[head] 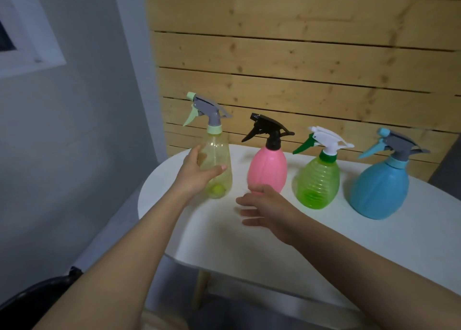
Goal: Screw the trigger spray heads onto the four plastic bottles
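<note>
1. A wall of pale wooden slats (pixel 299 55) stands behind the table, with a grey wall (pixel 74 130) to its left.
2. The white table (pixel 224 234) with a rounded edge carries four spray bottles in a row along its far side.
3. The blue bottle (pixel 379 189) stands at the right end, upright, with a grey and light-blue spray head (pixel 396 146) on its neck.
4. The green ribbed bottle (pixel 318 182) stands just left of it, topped by a white spray head (pixel 329 140) with a green trigger.
5. The pink bottle (pixel 268 173) comes next, with a black spray head (pixel 268 128) on it.
6. The clear yellowish bottle (pixel 219 155) stands at the left end, wearing a grey and pale-green spray head (pixel 207 111).
7. The left hand (pixel 199 172) has a grip on the yellowish bottle, fingers behind it and thumb across its front.
8. The right hand (pixel 264 209) hovers low in front of the pink bottle, fingers loosely spread and pointing left, with no grip on anything; whether it touches the bottle I cannot tell.
</note>
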